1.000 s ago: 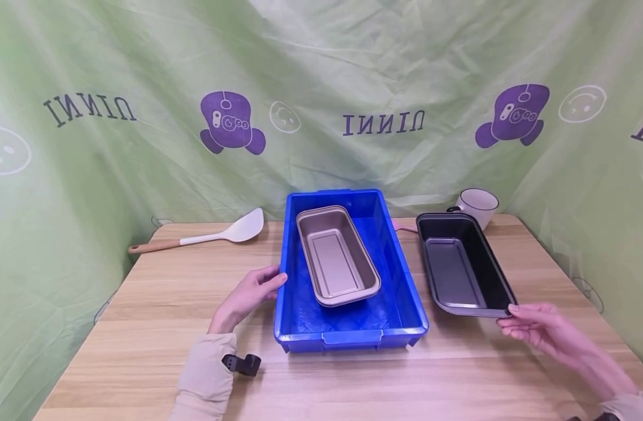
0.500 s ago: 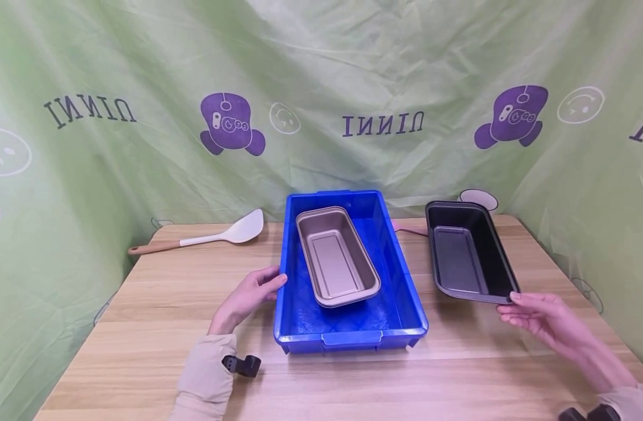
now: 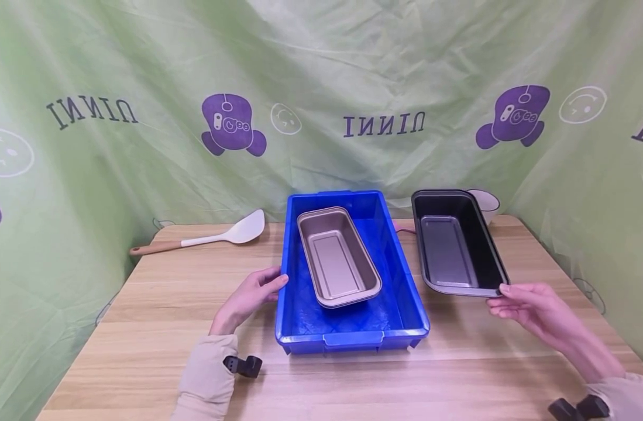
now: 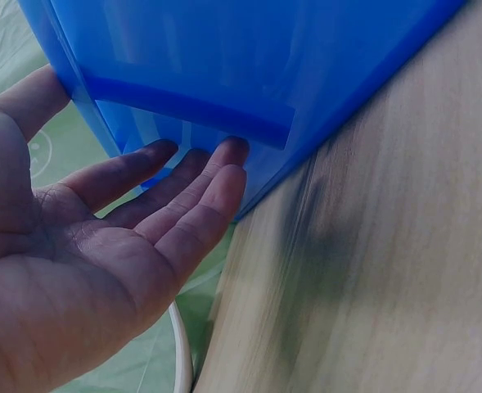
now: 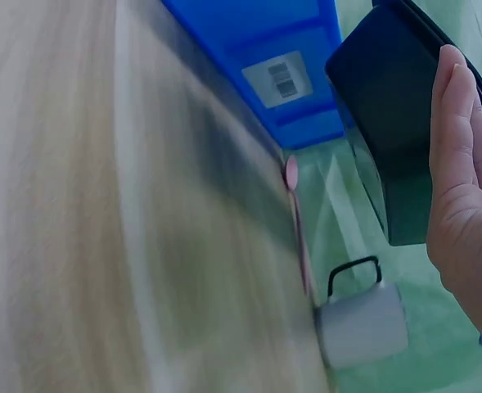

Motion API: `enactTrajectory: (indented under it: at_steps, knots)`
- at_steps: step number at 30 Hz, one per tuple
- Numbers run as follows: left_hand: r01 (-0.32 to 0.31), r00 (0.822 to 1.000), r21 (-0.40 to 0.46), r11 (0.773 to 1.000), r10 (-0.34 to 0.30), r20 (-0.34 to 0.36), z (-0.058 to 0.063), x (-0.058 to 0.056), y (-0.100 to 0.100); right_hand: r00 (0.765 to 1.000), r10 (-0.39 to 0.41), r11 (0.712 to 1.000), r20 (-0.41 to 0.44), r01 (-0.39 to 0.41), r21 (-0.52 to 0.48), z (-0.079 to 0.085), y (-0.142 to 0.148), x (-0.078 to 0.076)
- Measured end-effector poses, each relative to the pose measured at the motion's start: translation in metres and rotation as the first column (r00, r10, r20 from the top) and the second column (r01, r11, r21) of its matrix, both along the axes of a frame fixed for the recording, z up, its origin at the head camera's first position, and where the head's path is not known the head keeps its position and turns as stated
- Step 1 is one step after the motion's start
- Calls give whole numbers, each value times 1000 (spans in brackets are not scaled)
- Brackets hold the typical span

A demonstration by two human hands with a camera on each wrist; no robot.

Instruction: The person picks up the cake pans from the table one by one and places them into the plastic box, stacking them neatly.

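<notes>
My right hand (image 3: 537, 310) grips a black loaf pan (image 3: 447, 251) at its near right corner, thumb on the rim and fingers underneath. The pan hangs above the table, to the right of a blue plastic bin (image 3: 353, 338). In the right wrist view, the dark outer side of the pan (image 5: 388, 123) is clear of the tabletop. Inside the bin rests a bronze loaf pan (image 3: 337, 257), set at a slant. My left hand (image 3: 250, 295) touches the bin's left side, thumb at the rim. The left wrist view shows its fingers (image 4: 200, 205) extended against the outer wall.
A white spatula (image 3: 244, 228) with a wooden handle lies at the table's back left. Behind the black pan stands a white mug (image 3: 487, 202), partly hidden. A thin pink utensil (image 5: 300, 237) lies between bin and mug. Green curtain (image 3: 321, 70) surrounds the wooden table (image 3: 310, 386).
The black loaf pan has risen with my right hand, drifting right, then left towards the bin. My left hand, the bin and the bronze pan keep their places.
</notes>
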State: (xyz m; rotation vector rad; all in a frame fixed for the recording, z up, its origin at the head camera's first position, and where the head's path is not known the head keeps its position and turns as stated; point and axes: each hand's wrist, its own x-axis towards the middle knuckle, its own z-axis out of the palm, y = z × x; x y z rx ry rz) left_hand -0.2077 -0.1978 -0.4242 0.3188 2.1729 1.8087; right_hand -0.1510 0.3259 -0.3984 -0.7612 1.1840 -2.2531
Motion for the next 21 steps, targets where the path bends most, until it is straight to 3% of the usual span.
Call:
enactTrajectory:
  at_steps: [21]
  knots:
    - [-5,1000,-6,1000,5,-9,0,1,-1,982,-90,995,-167,95,24,18,-43,-22]
